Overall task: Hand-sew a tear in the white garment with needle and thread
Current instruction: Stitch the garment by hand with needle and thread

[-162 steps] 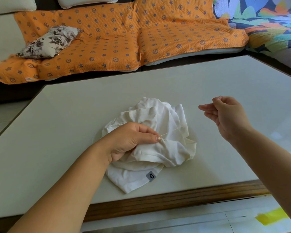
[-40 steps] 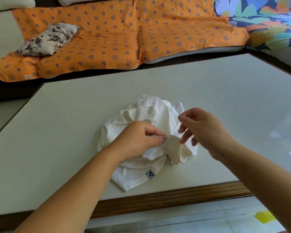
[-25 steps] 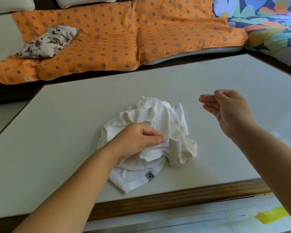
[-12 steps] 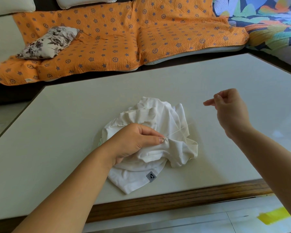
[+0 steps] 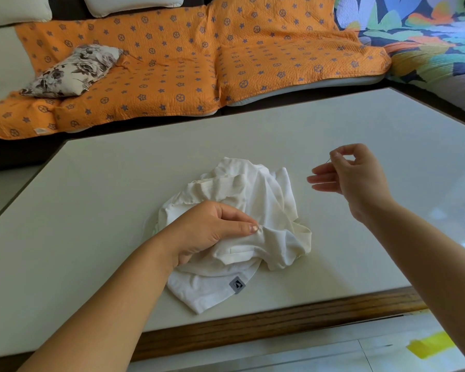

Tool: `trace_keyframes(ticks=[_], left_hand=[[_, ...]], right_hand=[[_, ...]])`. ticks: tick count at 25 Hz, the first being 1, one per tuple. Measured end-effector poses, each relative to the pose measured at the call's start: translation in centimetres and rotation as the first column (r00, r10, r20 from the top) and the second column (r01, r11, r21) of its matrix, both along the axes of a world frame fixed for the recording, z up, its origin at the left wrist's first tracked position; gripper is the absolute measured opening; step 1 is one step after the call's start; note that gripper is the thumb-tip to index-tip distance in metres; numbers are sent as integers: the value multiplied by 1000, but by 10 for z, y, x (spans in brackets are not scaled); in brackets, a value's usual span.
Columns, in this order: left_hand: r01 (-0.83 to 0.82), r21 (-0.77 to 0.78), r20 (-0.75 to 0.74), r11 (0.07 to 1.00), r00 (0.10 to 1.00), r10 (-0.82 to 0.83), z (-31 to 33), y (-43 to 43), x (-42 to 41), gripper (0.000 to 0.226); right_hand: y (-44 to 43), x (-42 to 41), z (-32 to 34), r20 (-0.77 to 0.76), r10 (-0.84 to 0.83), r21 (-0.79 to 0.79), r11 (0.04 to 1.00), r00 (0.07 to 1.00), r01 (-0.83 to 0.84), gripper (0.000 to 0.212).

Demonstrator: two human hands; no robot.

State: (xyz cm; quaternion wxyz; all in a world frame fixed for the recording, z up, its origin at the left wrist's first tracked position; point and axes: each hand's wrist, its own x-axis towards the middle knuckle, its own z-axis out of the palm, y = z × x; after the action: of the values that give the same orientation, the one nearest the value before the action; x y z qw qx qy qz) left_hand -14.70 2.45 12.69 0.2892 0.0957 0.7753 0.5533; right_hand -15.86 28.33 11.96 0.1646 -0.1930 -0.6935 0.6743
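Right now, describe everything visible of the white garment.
The white garment is soft, creased cloth, bunched in a heap on the pale table near its front edge. A small grey label sits at its near hem. The left hand pinches a fold; the right hand, holding a needle, is clear of it.

Floral pillow (image 5: pixel 73 72) lies on orange blanket (image 5: pixel 199 57).

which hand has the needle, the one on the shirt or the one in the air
The right hand, in the air beside the garment, pinches the needle between thumb and forefinger. The left hand rests on the garment, pinching a fold.
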Motion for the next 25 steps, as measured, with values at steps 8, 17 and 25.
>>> trace_keyframes(ticks=[8, 17, 25], left_hand=[[84, 11, 77, 996, 993, -85, 0, -5, -1, 25], [102, 34, 97, 994, 990, -105, 0, -8, -3, 16], [76, 135, 173, 988, 980, -99, 3, -15, -5, 10]], right_hand=[[12, -11, -3, 26, -34, -379, 924, 999, 42, 20], [32, -13, -3, -31, -128, -667, 742, 991, 75, 13], [45, -14, -11, -21, -232, -544, 819, 972, 184, 20]])
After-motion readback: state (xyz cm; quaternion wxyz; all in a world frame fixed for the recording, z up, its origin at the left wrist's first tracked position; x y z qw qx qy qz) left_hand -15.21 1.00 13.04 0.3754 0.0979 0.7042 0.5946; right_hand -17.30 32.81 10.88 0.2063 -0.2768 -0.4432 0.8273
